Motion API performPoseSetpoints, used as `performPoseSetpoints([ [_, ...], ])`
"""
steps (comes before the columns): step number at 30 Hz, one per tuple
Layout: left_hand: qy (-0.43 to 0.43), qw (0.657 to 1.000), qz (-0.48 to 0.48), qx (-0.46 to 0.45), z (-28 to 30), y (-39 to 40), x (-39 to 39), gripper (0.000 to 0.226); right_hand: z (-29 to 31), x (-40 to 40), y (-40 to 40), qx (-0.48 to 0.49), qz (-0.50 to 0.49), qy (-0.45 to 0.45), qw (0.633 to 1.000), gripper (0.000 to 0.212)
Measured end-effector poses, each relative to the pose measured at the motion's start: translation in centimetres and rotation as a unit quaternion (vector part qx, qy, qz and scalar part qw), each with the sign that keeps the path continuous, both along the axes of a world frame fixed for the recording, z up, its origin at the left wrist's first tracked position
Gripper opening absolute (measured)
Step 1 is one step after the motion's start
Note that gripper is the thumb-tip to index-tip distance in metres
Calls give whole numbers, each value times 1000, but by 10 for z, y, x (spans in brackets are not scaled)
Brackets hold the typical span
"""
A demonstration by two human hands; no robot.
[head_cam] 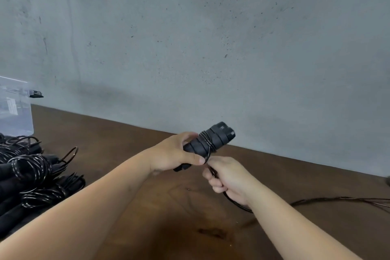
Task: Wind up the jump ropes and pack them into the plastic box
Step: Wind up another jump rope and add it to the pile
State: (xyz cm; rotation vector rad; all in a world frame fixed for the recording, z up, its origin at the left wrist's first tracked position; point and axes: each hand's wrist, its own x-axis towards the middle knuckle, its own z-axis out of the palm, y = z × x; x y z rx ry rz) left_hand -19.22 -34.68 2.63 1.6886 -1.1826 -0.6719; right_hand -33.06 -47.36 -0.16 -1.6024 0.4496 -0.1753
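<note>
Winding in progress. Left hand [177, 154] grips the paired handles [207, 143] above the table [130, 154]; right hand [226, 177], just below the handles, pinches the cord [316, 200]. Few turns laid; continue wrapping. Box [14, 107] stands far left of the handles.

Clear plastic box [14, 110]: 1
Black paired jump-rope handles, thin cord being wound on [211, 141]: 1 pair
Wound black rope bundles, piled [31, 175]: several, exact count unclear
Hands: 2

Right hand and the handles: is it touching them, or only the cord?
Apart. The head view shows the right hand below the paired handles, gripping only the cord; the left hand holds the handles.
</note>
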Motion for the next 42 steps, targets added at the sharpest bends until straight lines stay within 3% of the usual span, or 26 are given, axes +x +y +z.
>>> performPoseSetpoints([
  [3, -169, 983, 72, 25, -1, -6, 0, 50, 1, -9, 16, -213, 36, 120, 969, 32],
  [7, -330, 938, 67, 78, -8, -10, -1, 44, 20, -19, 22, -502, 73, 168, 845, 33],
  [10, -407, 906, 39, 112, -8, -11, -8, 53, 47, -23, 20, -591, 93, 178, 781, 22],
  [12, -448, 886, 16, 123, -5, -13, -14, 42, 65, -22, 17, -623, 103, 168, 757, 12],
  [14, -453, 882, -17, 129, -3, -14, -22, 33, 81, -17, 13, -611, 110, 149, 770, 4],
  [16, -438, 887, -58, 134, 1, -14, -30, 30, 90, -12, 4, -575, 128, 146, 795, 15],
  [19, -334, 923, -108, 156, 12, -4, -33, 31, 88, -9, -17, -477, 136, 125, 860, 24],
  [23, -181, 962, -165, 123, 19, 10, -29, 48, 66, -14, -39, -234, 118, 39, 964, 21],
  [25, -71, 981, -159, 80, 17, 11, -29, 68, 54, -16, -44, -71, 86, -17, 994, 6],
  [27, 36, 989, -135, 38, 14, 9, -27, 78, 42, -16, -40, 30, 52, -61, 996, 41],
  [29, 93, 990, -109, 0, 11, 7, -25, 82, 31, -18, -32, 10, 48, -71, 996, 60],
  [32, 107, 991, -65, -43, 10, 2, -24, 66, 21, -18, -22, -3, 28, -40, 999, 31],
  [36, -52, 997, 31, -50, 9, -9, -20, 46, 13, -21, -4, -142, 22, 55, 988, 29],
  [39, -251, 963, 98, 9, 0, -18, -16, 53, 17, -23, 9, -372, 41, 142, 916, 32],
  [42, -375, 919, 104, 66, -5, -21, -17, 57, 27, -28, 11, -535, 58, 157, 828, 29],
])
